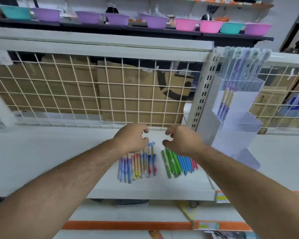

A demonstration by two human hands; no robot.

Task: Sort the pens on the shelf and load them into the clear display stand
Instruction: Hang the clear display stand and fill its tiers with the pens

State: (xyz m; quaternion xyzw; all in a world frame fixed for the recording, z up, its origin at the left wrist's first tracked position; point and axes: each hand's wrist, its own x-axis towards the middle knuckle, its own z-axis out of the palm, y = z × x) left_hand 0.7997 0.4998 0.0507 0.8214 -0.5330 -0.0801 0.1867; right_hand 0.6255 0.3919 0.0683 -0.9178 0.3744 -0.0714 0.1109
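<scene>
**A:** Pens, where?

**B:** Flat on the white shelf (41, 161), near its front edge, right of middle. Two lots: patterned batch (136, 165) on the left, plain-coloured batch (179, 163) (green, blue, pink) just beside it on the right, with a gap between.

**A:** Hands?

**B:** Left hand (130, 138) is over the far ends of the patterned lot, right hand (182, 140) over the green ones. Both half-curled, thumbs apart from fingers, grasping nothing. Contact with the pens: cannot tell.

**A:** Stand?

**B:** Clear display stand (238, 130) is upright at the shelf's right end, towards the back. Racked pens (243, 69) fill its top tier, with a few in the tier below. Behind are a wire grid (93, 90), cardboard boxes (138, 87) and, higher up, bowls (155, 22).
</scene>
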